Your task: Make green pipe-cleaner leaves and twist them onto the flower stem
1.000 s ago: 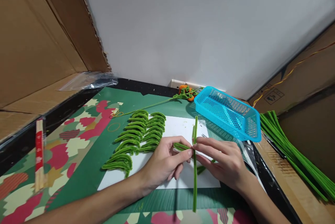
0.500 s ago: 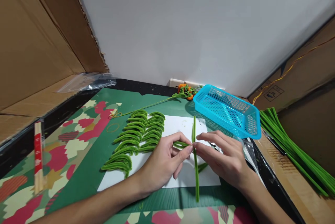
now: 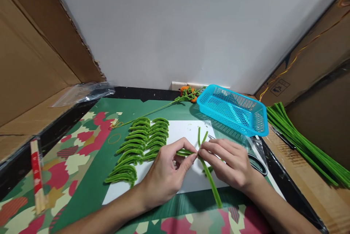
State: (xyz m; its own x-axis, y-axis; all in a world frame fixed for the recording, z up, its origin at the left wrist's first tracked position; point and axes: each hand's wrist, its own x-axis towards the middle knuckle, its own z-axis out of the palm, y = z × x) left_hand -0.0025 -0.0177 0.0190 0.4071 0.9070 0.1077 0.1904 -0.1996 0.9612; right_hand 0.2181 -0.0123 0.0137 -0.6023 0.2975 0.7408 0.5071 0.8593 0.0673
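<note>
We are working on slender, fuzzy green strips [image 3: 211, 183] above the white sheet [image 3: 188, 183]; they are looking bright along their edges. One long strand is slanting past the sheet's near edge, two tips are forking upward, and a shorter doubled length is reaching sideways from our left hand [image 3: 166, 166]. With its thumb and forefinger we are pinching that length near the crossing; with the fingertips of our right hand [image 3: 232, 161] we are gripping the strips at the crossing.

On the sheet, partly behind the long strand, more green material [image 3: 208, 170] is lying. Over the sheet's left part and beyond its left edge, curved green pieces are forming two columns, a left column [image 3: 131, 146] and a right column [image 3: 160, 131]; they are overlapping too much for us to count.

Right of the sheet, one dark scissor handle [image 3: 265, 171] is showing. Beyond its far right corner, one blue basket [image 3: 226, 121] is sitting; farther right, one bundle of long green stems [image 3: 303, 142] is lying. Behind the sheet, one orange-flowered spray [image 3: 186, 97] is resting; far left, one red-banded packet [image 3: 37, 177] is lying.
</note>
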